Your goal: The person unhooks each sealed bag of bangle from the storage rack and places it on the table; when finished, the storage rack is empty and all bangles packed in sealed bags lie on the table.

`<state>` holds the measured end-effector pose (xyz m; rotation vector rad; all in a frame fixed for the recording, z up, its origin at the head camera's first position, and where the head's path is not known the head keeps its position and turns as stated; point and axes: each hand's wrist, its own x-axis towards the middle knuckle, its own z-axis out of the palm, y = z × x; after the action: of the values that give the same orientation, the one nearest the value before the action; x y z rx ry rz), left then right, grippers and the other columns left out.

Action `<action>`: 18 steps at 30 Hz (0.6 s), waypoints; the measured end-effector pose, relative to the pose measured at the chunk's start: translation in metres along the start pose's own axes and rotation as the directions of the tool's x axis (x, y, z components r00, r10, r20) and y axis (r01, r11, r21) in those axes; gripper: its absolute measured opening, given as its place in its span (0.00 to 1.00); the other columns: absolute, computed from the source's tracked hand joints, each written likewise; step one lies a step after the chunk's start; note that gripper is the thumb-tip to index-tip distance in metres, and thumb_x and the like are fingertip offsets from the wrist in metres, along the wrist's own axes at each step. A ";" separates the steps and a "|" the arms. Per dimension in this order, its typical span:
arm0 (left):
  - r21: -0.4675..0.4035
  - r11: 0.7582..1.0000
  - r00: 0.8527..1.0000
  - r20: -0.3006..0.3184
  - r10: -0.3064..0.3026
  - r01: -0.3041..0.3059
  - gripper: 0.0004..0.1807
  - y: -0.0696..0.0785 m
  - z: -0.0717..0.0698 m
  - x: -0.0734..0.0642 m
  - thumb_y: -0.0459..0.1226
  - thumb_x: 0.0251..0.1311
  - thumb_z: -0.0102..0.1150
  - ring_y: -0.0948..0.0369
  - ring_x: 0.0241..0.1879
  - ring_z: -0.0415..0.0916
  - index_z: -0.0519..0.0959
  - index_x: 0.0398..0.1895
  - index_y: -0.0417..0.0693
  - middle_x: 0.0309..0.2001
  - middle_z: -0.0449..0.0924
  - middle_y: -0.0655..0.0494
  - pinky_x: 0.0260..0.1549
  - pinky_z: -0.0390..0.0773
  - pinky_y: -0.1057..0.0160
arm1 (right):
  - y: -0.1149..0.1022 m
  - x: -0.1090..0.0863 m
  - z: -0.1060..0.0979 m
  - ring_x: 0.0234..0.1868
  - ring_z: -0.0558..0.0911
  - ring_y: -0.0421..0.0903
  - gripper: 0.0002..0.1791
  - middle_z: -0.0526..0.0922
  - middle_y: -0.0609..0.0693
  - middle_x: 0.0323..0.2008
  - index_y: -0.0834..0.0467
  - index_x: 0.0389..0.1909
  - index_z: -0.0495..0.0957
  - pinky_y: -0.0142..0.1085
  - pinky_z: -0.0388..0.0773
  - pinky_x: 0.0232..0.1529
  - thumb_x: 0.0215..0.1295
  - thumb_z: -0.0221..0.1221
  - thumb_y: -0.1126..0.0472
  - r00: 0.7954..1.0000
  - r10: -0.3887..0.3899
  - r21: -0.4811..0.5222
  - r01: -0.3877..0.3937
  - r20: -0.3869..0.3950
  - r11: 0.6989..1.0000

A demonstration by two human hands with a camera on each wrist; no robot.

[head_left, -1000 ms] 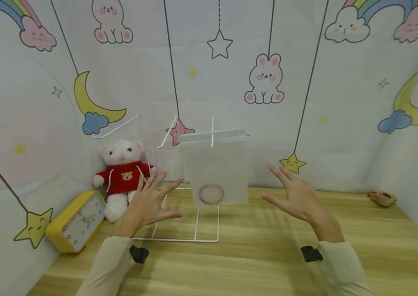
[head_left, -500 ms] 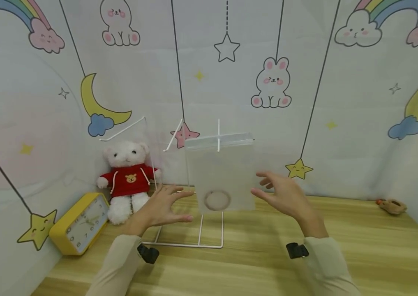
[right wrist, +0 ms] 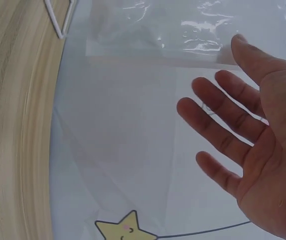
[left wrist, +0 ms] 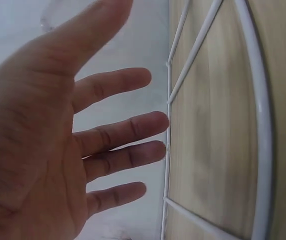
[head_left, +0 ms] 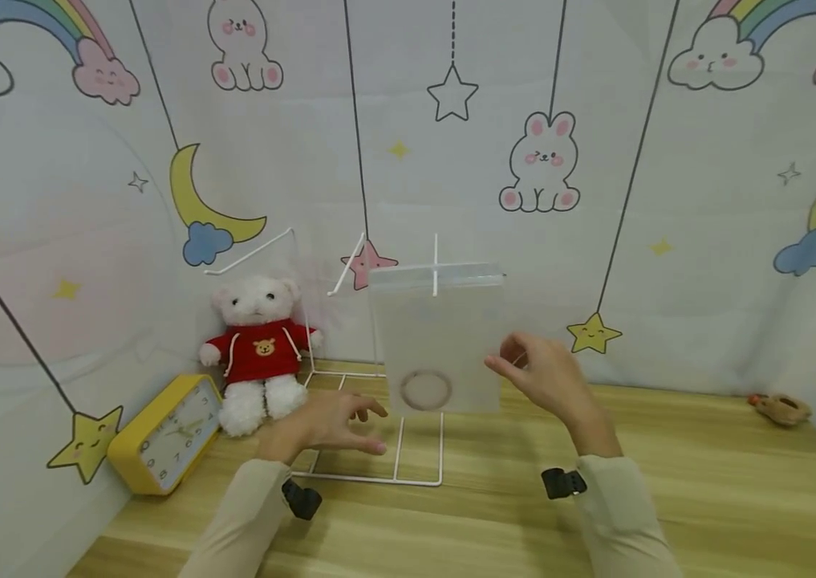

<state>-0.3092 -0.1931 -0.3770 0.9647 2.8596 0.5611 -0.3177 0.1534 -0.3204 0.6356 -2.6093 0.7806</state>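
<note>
**One translucent zip-lock bag (head_left: 454,341) hanging from a white wire rack (head_left: 418,483)**

A wood-grain worktop (head_left: 487,522) runs back to a pale cloth backdrop (head_left: 408,201) printed with rainbows, moons, stars and rabbits. The bag hangs from the rack's rightmost prong, which crosses the zip strip at its top; a brownish ring (head_left: 425,409) shows at the bottom of the bag.

The person's left grip, a bare hand (head_left: 331,424), is wide and holds nothing, its fingers spread and thumb apart. It is to the left of the bag and a little lower, over the rack's base. The right grip, the other bare hand (head_left: 541,371), also holds nothing; thumb and loosely bent fingers stand apart. Its thumb is at the bag's right edge, but whether they touch cannot be told.

On the left are a yellow alarm clock (head_left: 162,433) and a white plush bear (head_left: 263,353) in a red hoodie; a rack upright passes before the bear's arm. The left grip hides part of the rack's base. A small brown object (head_left: 783,410) lies far right.
</note>
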 end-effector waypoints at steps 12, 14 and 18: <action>-0.066 0.993 0.984 0.143 0.105 -0.096 0.30 0.015 0.021 0.009 0.51 0.50 0.76 0.65 0.34 0.71 0.81 0.56 0.51 0.33 0.76 0.59 0.37 0.71 0.64 | 0.000 0.001 -0.003 0.28 0.77 0.41 0.11 0.80 0.44 0.25 0.55 0.30 0.78 0.38 0.73 0.31 0.68 0.65 0.53 0.999 -0.054 0.050 0.053 0.006 0.997; -0.054 0.996 0.984 0.160 0.080 -0.072 0.32 0.017 0.022 0.010 0.51 0.48 0.77 0.63 0.35 0.71 0.81 0.58 0.53 0.33 0.75 0.59 0.37 0.71 0.64 | 0.000 0.002 -0.005 0.28 0.77 0.41 0.11 0.80 0.45 0.25 0.55 0.29 0.77 0.38 0.73 0.30 0.68 0.64 0.54 0.998 -0.058 0.062 0.057 0.006 0.996; -0.027 0.999 0.982 0.182 0.050 -0.046 0.36 0.018 0.024 0.012 0.51 0.46 0.79 0.62 0.36 0.72 0.79 0.60 0.57 0.34 0.75 0.60 0.38 0.71 0.62 | 0.001 0.002 -0.009 0.30 0.79 0.43 0.10 0.82 0.47 0.27 0.56 0.29 0.78 0.39 0.74 0.30 0.69 0.63 0.57 0.998 -0.062 0.086 0.061 0.007 0.994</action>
<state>-0.3043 -0.1646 -0.3921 1.0262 2.6704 0.4805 -0.3179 0.1594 -0.3129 0.7418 -2.5635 0.8761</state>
